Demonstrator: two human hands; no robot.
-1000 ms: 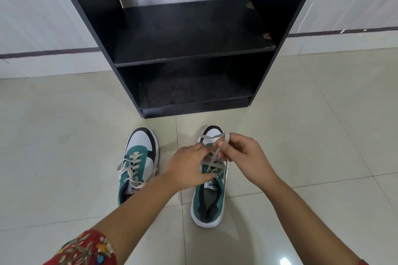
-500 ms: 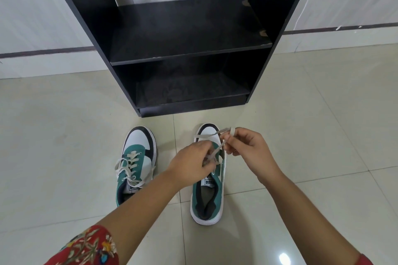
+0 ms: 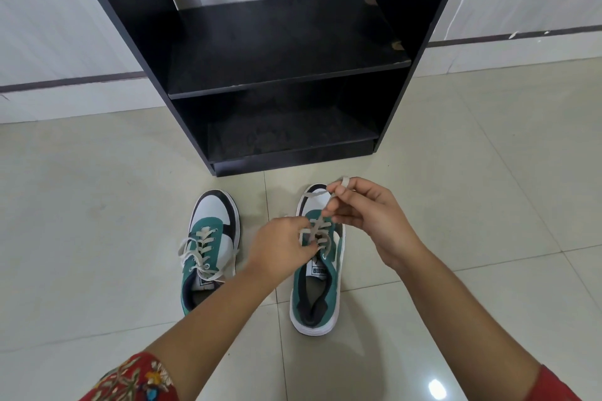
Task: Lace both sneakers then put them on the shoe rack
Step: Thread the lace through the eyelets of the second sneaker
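Observation:
Two green, white and black sneakers stand side by side on the tiled floor, toes toward the rack. The left sneaker [image 3: 208,251] has its beige lace threaded and tied in a bow. Over the right sneaker [image 3: 317,290] both hands work the beige lace [image 3: 315,228]. My left hand [image 3: 280,247] pinches the lace at the middle eyelets. My right hand [image 3: 368,218] is raised above the toe, with the lace end wrapped over its forefinger and drawn taut. The black shoe rack [image 3: 280,75] stands just beyond, both shelves bare.
A white wall with a dark stripe runs behind the rack. Cream floor tiles [image 3: 97,205] spread to the left and right of the sneakers. My red patterned sleeves show at the bottom corners.
My right hand has lifted the lace end up and away toward the toe, tightening it. My left hand has stayed on the eyelets. The view has shifted slightly.

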